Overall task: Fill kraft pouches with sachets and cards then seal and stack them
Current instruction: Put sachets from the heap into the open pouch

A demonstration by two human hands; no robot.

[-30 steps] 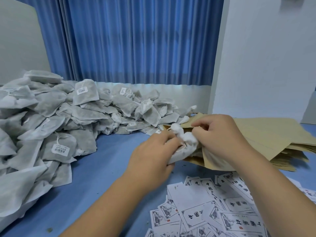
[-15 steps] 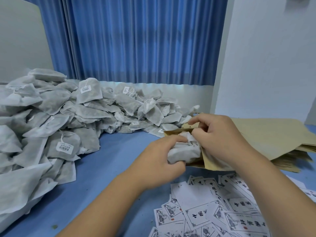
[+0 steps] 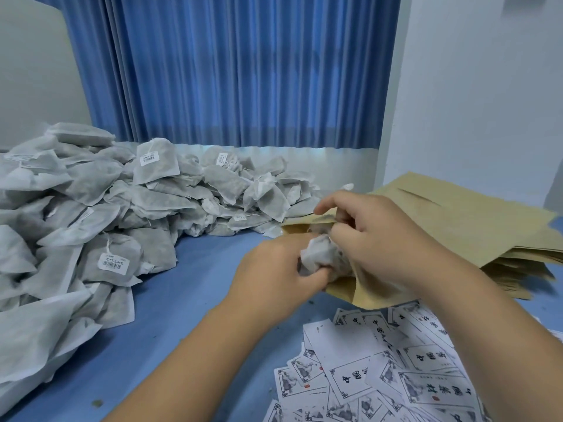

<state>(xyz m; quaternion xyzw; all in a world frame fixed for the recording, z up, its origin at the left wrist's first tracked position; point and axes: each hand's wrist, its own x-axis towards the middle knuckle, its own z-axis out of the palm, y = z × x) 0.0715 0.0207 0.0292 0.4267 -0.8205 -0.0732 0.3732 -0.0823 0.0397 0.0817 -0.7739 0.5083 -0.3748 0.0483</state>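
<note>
- Since a second ago the sachet (image 3: 320, 254) has sunk lower and become more crumpled; its white end no longer sticks up between the two hands.
- Both hands have drawn closer together over the mouth of the pouch (image 3: 365, 292).
- The left hand (image 3: 274, 269) curls its fingers round the sachet and holds it at the pouch mouth.
- The right hand (image 3: 377, 239) pinches the pouch's upper edge, keeping the mouth apart.
- The sachet is partly inside the pouch; how far cannot be told.
- The pouch is held tilted just above the loose cards (image 3: 350, 382) on the blue tabletop (image 3: 182, 300).
- A stack of flat pouches (image 3: 457, 226) lies behind the right hand.
- A big heap of sachets (image 3: 122, 202) covers the tabletop's left side.
</note>
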